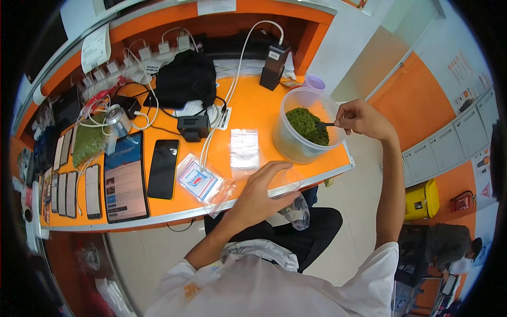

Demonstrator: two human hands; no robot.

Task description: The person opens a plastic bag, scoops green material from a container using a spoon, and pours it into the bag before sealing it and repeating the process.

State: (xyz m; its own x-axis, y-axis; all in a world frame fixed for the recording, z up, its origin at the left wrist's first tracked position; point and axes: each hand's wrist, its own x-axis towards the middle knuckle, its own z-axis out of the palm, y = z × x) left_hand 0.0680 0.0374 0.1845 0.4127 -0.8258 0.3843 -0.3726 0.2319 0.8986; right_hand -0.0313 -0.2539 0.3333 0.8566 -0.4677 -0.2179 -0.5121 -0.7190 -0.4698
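In my right hand (362,120) a dark spoon (328,124) is pinched by its handle, the other end dipping into finely cut green herb (306,126). The herb lies in a translucent round tub (285,138) near the right end of the orange desk. My left hand (263,193) is at the desk's front edge, thumb and forefinger spread around a clear plastic bag (299,214) that hangs below them. The bag's mouth is hard to make out. Just beyond this hand lies a stack of small clear bags (244,150).
Left of the bags are a printed plastic packet (199,178), a black phone (163,169), a tablet (124,179) and several more phones. A bag of green herb (88,142) and a can (118,120) stand behind. White cables cross the desk (158,207). A purple cup (314,82) is behind the tub.
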